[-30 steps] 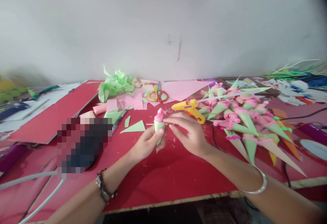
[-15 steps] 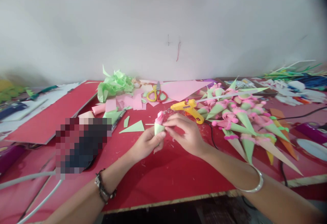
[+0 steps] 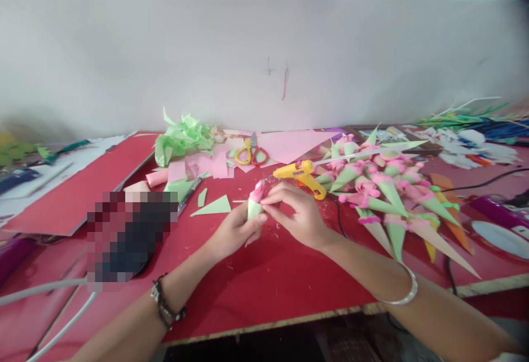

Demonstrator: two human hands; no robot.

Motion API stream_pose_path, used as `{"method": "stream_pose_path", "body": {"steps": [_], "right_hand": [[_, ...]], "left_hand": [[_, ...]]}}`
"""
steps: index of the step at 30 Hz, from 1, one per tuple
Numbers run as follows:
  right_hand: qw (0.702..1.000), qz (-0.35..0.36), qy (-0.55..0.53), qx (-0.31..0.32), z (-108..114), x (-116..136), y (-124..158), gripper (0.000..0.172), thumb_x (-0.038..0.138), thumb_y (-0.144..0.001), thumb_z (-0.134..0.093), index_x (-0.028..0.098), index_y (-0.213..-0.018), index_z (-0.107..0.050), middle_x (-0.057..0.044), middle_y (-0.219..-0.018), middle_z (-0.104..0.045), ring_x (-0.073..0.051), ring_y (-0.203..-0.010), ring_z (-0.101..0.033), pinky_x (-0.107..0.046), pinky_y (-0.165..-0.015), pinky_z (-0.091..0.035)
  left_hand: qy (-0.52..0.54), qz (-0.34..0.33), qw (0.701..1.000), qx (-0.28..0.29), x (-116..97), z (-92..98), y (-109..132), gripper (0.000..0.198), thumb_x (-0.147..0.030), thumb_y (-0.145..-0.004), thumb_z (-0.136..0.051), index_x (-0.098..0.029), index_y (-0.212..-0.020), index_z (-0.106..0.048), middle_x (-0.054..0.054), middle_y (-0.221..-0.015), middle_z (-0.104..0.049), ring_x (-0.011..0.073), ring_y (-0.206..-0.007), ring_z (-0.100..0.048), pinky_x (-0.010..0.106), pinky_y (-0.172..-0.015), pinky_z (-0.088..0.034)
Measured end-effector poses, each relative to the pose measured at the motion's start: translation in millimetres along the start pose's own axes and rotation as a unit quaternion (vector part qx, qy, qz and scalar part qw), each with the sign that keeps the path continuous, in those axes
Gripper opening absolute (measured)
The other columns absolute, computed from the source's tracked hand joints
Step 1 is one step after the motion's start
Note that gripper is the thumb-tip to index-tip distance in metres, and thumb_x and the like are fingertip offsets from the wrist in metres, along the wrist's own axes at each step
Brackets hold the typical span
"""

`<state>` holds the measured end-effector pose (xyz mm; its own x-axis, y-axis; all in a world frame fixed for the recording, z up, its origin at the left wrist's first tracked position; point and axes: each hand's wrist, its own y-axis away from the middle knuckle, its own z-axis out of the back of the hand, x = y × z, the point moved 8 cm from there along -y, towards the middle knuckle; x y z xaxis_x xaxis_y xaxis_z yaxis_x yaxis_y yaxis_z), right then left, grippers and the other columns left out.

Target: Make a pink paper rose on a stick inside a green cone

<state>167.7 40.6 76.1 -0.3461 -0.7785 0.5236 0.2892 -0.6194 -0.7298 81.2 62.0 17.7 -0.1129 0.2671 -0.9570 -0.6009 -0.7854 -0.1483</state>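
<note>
- Left hand [image 3: 237,230]: fingers wrapped around a cone [image 3: 254,211], gripping it by its lower part. A dark bracelet [image 3: 165,304] is on the wrist.
- Cone: pale green, near upright, held above the front part of the red table [image 3: 248,290]. A pink swirl [image 3: 257,191] stands out of its top.
- Right hand [image 3: 303,216]: thumb and forefinger tips nearly together at the right side of the cone's rim. Whether they grip the edge cannot be told. A light bangle [image 3: 407,287] is on the forearm.
- Glue gun [image 3: 301,173]: yellow, lying just beyond the right hand, nozzle pointing left.
- Pile [image 3: 388,191]: many similar cones, mostly green with pink tops, to the right of the glue gun.
- Scissors [image 3: 252,150]: one yellow handle, one red, lying among paper scraps beyond the cone.
- Triangle [image 3: 212,206]: green, flat on the table, left of the cone.
- Crumpled paper [image 3: 184,137]: green, heaped near the wall [image 3: 165,59].
- Dark object [image 3: 136,241]: left of the left hand, pixelated; identity cannot be told.
</note>
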Motion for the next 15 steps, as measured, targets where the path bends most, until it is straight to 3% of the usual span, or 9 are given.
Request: {"method": "stream_pose_path", "body": {"steps": [11, 15], "right_hand": [[0.999, -0.005, 0.0, 0.034, -4.0, 0.8, -0.3, 0.008, 0.018, -0.081, -0.046, 0.018, -0.076, -0.053, -0.001, -0.074, -0.053, -0.012, -0.071, -0.051, -0.026, -0.065, -0.043], [0.999, -0.019, 0.007, 0.043, -3.5, -1.7, -0.8, 0.008, 0.018, -0.081, -0.045, 0.018, -0.076, -0.051, -0.001, -0.074, -0.05, -0.011, -0.068, -0.049, -0.025, -0.062, -0.042]], "left_hand": [[0.001, 0.008, 1.0, 0.008, 6.9, -0.2, 0.5, 0.029, -0.044, -0.08, -0.042, -0.015, -0.077, -0.04, -0.009, -0.04, -0.037, 0.0044, -0.035, -0.031, 0.018, -0.037, -0.024], [-0.015, -0.015, 1.0, -0.014, 3.6, 3.7, -1.6, 0.027, -0.039, -0.079, -0.047, -0.015, -0.089, -0.043, -0.007, -0.052, -0.043, 0.0058, -0.044, -0.037, 0.018, -0.043, -0.03]]}}
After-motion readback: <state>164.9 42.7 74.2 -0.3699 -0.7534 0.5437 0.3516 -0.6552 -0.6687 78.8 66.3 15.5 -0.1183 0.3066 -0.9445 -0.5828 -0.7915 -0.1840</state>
